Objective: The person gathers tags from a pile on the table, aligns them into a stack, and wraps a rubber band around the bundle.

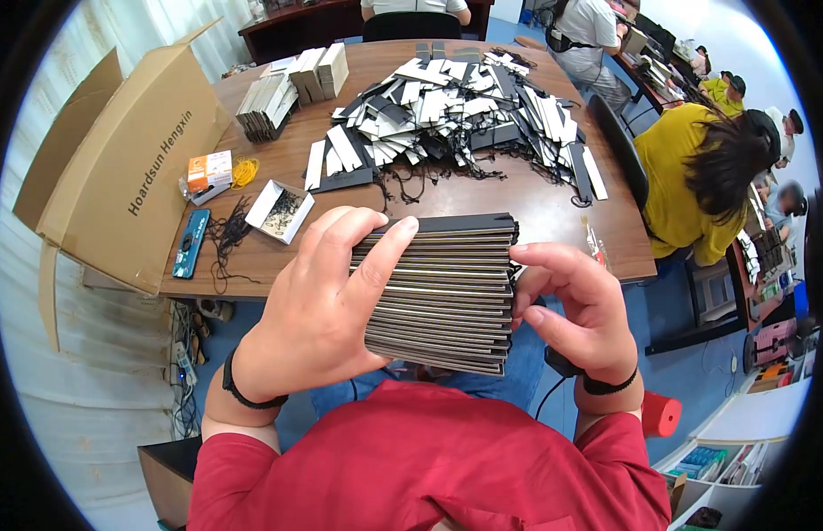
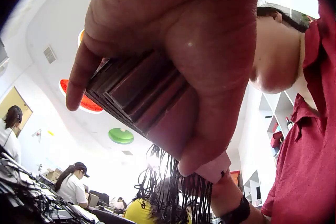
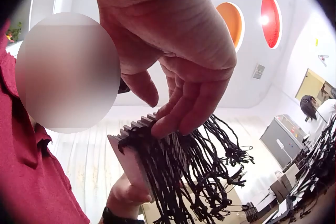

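My left hand (image 1: 318, 296) grips a thick stack of hang tags (image 1: 442, 296), fingers on one side and thumb on the other. The tags are dark strips with pale edges, packed on edge above my lap. From the stack's right end hang many knotted black strings (image 3: 197, 176). At that end is my right hand (image 1: 575, 305), its fingers bent and their tips touching the strings and tag ends. Its thumb stands apart from the fingers in the right wrist view. In the left wrist view my left hand's fingers (image 2: 79, 77) wrap over the stack.
A heap of loose black and white tags (image 1: 455, 111) covers the table's far middle. Bundled tags (image 1: 318, 73) stand at the back left. A cardboard box (image 1: 133, 168), a small white box (image 1: 279, 212), a phone (image 1: 191, 243) and loose strings (image 1: 225, 239) are at the left.
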A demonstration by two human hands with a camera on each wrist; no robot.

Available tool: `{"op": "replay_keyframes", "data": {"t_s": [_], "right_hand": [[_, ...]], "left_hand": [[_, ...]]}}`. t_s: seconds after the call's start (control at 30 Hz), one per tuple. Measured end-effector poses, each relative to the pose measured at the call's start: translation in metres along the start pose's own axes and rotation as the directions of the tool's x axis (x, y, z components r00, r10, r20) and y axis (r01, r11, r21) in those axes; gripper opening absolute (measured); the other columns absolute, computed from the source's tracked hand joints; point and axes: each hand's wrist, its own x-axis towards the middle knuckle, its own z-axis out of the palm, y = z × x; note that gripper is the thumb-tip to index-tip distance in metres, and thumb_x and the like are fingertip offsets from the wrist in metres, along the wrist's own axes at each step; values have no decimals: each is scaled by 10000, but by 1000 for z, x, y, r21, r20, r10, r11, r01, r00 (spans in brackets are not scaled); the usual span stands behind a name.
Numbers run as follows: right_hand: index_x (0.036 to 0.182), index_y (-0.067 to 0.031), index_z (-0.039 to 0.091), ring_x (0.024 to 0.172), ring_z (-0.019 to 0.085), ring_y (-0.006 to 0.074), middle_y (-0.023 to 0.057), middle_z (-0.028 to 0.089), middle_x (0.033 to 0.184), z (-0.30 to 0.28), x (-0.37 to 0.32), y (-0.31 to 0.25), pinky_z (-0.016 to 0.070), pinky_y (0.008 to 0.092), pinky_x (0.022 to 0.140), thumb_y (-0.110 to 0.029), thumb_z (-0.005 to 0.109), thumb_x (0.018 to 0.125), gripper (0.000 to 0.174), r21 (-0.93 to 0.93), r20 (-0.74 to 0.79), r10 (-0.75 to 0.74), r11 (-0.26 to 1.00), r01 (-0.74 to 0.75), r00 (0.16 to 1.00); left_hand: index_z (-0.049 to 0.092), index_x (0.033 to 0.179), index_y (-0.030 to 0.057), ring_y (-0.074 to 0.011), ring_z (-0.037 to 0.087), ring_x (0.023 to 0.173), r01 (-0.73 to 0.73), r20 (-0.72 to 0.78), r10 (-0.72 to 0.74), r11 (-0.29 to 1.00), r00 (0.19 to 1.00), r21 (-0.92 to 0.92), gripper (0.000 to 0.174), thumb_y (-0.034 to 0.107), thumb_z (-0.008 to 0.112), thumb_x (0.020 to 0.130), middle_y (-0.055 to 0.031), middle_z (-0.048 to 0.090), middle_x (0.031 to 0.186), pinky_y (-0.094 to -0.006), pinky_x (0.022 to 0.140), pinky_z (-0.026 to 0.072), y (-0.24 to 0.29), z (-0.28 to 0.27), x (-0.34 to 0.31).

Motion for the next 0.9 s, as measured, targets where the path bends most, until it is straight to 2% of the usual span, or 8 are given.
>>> {"op": "replay_keyframes", "data": {"t_s": [0.4, 0.5, 0.6, 0.7, 0.73, 0.8, 0.83, 0.9], "right_hand": [[1344, 33, 505, 791, 622, 122, 66, 607, 905, -2, -3, -2, 522, 264, 712, 100, 600, 832, 525, -45, 21, -23, 999, 24, 1000], [1362, 31, 484, 782, 618, 119, 62, 604, 896, 3, -4, -1, 517, 261, 726, 111, 598, 822, 557, 60, -64, -20, 998, 24, 998], [1380, 15, 471, 774, 611, 116, 52, 599, 892, -1, -4, -2, 513, 262, 750, 71, 612, 837, 563, -35, -15, 2, 999, -3, 1000], [1382, -1, 477, 789, 608, 109, 33, 597, 869, -11, -2, 6, 508, 259, 770, 16, 649, 834, 575, -121, -107, -23, 993, 10, 994], [1391, -12, 469, 986, 604, 201, 96, 609, 1030, -17, 3, 8, 483, 336, 906, -179, 749, 820, 658, -313, -164, -10, 949, -42, 986], [1420, -11, 427, 1245, 477, 321, 189, 520, 1286, -26, 25, 24, 365, 417, 1077, -393, 795, 770, 839, -733, 4, -236, 660, 164, 972], [1457, -19, 371, 1387, 304, 387, 223, 363, 1462, -33, 32, 46, 234, 450, 1161, -552, 767, 744, 974, -656, 70, -160, 736, 166, 985], [1495, -31, 322, 1392, 337, 335, 213, 359, 1496, -42, 47, 91, 268, 430, 1148, -490, 646, 889, 826, -475, 183, -79, 866, 159, 980]], "left_hand": [[494, 1354, 8, -387, 517, 1104, -14, 5, 14, 1000, 1000, -3, 854, 256, 853, 620, -179, 480, 1204, -446, 914, 471, 1, 0, -1], [498, 1352, 9, -387, 514, 1110, -12, 14, 12, 1000, 1000, -7, 854, 255, 853, 616, -181, 479, 1206, -443, 914, 472, 2, -1, 0], [492, 1355, 10, -387, 509, 1118, -19, 20, 19, 1000, 1000, -3, 852, 250, 847, 619, -184, 481, 1207, -441, 907, 476, 2, -1, 0], [476, 1363, 13, -390, 504, 1131, 2, 75, -2, 1000, 997, -3, 854, 241, 836, 623, -189, 480, 1218, -438, 903, 484, -2, 5, 4], [470, 1367, 14, -392, 502, 1137, 9, 99, -8, 1000, 995, -1, 856, 239, 832, 624, -191, 478, 1224, -437, 903, 487, -5, 8, 6], [424, 1389, 16, -406, 471, 1188, 27, 189, -29, 1000, 982, 14, 920, 230, 838, 596, -207, 456, 1259, -432, 912, 500, -18, 27, 12], [407, 1400, 20, -408, 463, 1200, 10, 215, -14, 1000, 976, 19, 965, 211, 845, 561, -212, 451, 1268, -444, 923, 502, -32, 43, 12], [406, 1412, 39, -402, 460, 1240, 7, 316, -9, 1000, 949, 8, 970, 242, 832, 565, -211, 453, 1285, -448, 954, 499, -52, 69, 19]]}}
